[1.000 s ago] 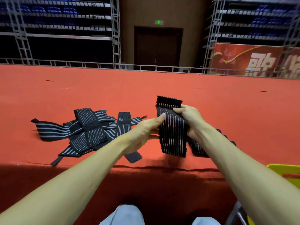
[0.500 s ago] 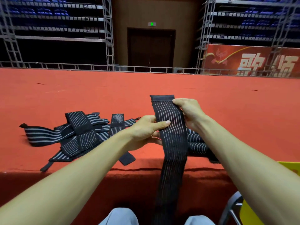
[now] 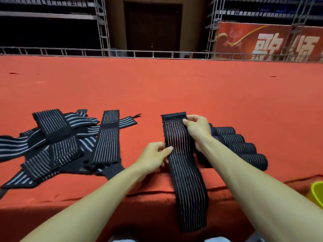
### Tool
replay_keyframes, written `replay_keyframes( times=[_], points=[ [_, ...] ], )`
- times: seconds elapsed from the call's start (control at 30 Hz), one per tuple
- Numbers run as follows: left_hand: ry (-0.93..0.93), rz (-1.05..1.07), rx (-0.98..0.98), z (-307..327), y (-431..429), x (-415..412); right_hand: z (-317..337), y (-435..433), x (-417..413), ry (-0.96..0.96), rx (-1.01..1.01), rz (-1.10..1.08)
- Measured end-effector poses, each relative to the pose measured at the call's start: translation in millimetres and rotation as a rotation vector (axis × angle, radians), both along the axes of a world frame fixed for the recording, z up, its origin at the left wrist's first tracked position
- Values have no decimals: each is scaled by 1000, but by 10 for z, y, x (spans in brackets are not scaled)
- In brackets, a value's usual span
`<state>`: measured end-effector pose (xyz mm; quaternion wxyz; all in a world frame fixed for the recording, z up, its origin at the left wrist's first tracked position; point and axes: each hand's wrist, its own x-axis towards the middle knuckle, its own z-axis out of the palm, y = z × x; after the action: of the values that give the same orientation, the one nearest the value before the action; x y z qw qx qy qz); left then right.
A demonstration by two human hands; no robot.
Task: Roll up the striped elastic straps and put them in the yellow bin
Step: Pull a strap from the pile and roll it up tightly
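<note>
Since the strap (image 3: 183, 163) runs straight away from the body, far end on the red platform (image 3: 227, 95) and tail dangling over its edge, the right hand (image 3: 197, 130) pinching up top is closest to start rolling, left hand (image 3: 153, 158) pinching mid-edge, yellow bin (image 3: 316, 193) off right.

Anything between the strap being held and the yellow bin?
Nothing visible but the person's own right forearm. The strap hangs over the stage edge; the yellow bin sits lower right, mostly out of frame, past that forearm. Rolled straps lie farther back.
</note>
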<state>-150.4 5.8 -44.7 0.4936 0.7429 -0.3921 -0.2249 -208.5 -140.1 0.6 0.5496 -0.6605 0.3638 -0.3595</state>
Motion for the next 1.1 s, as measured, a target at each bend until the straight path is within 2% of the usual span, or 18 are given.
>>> replay_keyframes(
  times=[0.13,0.27,0.43,0.6,0.7,0.83,0.9,1.0,1.1],
  points=[
    [-347,62,125,-245,-169,206,-165,-237,256,94,-37,-18],
    [-594,93,216,-329,-354,301,-176,-400,366,298,-279,-42],
    [-581,163,181,-417,-452,389,-189,-396,481,475,-564,22],
    [-446,165,90,-427,-368,415,-231,-186,455,519,-678,82],
    [-438,101,11,-327,-131,434,-266,-24,403,520,-698,164],
    [-702,93,-24,-221,450,637,-302,253,432,494,-623,303],
    [-809,170,2,-198,762,805,-348,419,493,442,-506,404],
    [-838,278,77,-276,1241,1006,-480,735,662,411,-308,595],
    [-875,225,133,-438,1497,1099,-656,913,839,400,-297,635]
  ],
)
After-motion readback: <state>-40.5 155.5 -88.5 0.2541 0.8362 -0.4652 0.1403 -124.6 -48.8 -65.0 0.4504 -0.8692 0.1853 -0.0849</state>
